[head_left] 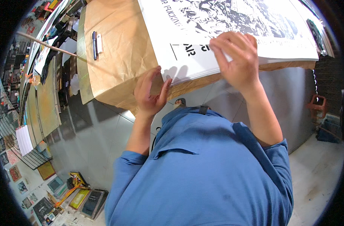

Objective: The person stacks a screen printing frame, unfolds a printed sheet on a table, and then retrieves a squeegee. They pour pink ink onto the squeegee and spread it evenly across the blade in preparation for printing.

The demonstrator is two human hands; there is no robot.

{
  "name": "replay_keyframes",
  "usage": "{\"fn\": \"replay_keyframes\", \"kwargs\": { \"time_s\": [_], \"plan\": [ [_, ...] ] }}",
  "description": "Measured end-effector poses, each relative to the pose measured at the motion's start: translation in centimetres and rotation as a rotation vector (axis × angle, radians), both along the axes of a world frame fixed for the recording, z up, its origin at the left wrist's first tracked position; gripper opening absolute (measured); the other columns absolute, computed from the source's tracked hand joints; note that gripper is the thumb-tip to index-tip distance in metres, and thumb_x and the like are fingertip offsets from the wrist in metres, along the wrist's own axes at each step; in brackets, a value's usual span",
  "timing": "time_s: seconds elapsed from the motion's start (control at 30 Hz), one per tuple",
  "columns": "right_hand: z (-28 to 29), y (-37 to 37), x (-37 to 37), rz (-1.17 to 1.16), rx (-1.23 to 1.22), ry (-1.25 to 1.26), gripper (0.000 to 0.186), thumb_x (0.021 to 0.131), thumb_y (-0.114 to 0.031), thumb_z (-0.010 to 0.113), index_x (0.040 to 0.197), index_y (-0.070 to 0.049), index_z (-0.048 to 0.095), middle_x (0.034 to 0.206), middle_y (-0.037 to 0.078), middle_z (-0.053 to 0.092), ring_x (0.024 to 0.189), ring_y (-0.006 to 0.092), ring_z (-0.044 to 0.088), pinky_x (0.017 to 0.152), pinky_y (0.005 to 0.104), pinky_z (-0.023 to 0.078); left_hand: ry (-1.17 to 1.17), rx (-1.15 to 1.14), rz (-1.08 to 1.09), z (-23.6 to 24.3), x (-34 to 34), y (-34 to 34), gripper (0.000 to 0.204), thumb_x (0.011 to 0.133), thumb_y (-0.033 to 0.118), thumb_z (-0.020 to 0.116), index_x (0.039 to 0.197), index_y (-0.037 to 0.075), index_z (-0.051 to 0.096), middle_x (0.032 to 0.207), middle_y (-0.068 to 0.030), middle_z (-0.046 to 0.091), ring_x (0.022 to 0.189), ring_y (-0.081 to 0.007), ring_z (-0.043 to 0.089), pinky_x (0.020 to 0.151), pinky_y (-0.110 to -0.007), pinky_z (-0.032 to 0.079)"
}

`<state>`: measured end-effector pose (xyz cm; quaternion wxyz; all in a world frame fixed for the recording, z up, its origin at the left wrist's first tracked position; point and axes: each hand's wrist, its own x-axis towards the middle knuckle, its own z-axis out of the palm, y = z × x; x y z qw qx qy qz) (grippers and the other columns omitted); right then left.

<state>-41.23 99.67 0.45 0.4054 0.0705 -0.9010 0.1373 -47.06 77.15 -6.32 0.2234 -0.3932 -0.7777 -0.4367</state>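
Note:
A thick stack of large white sheets [196,60] with black printing lies on a table covered in brown paper [119,49]. My right hand [236,58] pinches the near edge of the top sheet [277,45] and lifts it slightly. My left hand [151,90] rests at the stack's near left corner, fingers against the sheet edges and the brown paper. I wear a blue shirt.
A dark pen [94,45] and a small white item [99,43] lie on the brown paper at the left. A wooden stick [47,45] pokes in from the left. Worktops with clutter [44,94] stand left, framed pictures [85,201] on the grey floor, an orange stool [318,105] right.

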Motion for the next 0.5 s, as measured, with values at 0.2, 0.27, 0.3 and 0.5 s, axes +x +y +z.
{"fn": "replay_keyframes", "kwargs": {
  "time_s": [0.2,0.27,0.3,0.5],
  "plan": [
    [3.2,1.2,-2.0,-0.02,-0.02,0.07,0.005,0.07,-0.011,0.063,0.076,-0.01,0.064,0.07,0.0,0.06,0.064,0.0171,0.057,0.065,0.0302,0.041,-0.097,-0.276,-0.096,0.2,-0.2,-0.2,0.029,0.063,0.013,0.072,0.09,0.009,0.063,0.099,-0.0067,0.06,0.091,-0.0244,0.056,0.078,-0.034,0.042],
    [3.3,1.1,-2.2,-0.01,-0.033,0.073,0.006,0.071,-0.012,0.062,0.076,-0.009,0.064,0.071,0.001,0.061,0.064,0.0175,0.057,0.065,0.0304,0.041,-0.068,-0.263,-0.091,0.2,-0.3,-0.2,0.028,0.061,0.014,0.073,0.088,0.01,0.063,0.098,-0.0057,0.06,0.09,-0.0238,0.056,0.077,-0.034,0.042],
    [3.2,0.9,-2.2,-0.004,-0.032,0.053,0.006,0.071,-0.012,0.062,0.076,-0.009,0.064,0.071,0.001,0.061,0.064,0.0175,0.057,0.064,0.0303,0.041,-0.055,-0.257,-0.089,0.2,-0.4,-0.3,0.028,0.061,0.014,0.073,0.086,0.01,0.063,0.098,-0.0053,0.06,0.089,-0.0235,0.056,0.076,-0.033,0.042],
    [2.6,0.2,-1.5,-0.007,-0.031,-0.015,0.006,0.071,-0.011,0.061,0.075,-0.009,0.064,0.071,0.002,0.061,0.065,0.017,0.057,0.064,0.0297,0.04,0.08,-0.227,-0.109,1.1,-1.0,0.1,0.023,0.063,0.016,0.071,0.082,0.009,0.06,0.089,-0.0032,0.061,0.082,-0.0194,0.057,0.071,-0.033,0.041]
  ]
}}
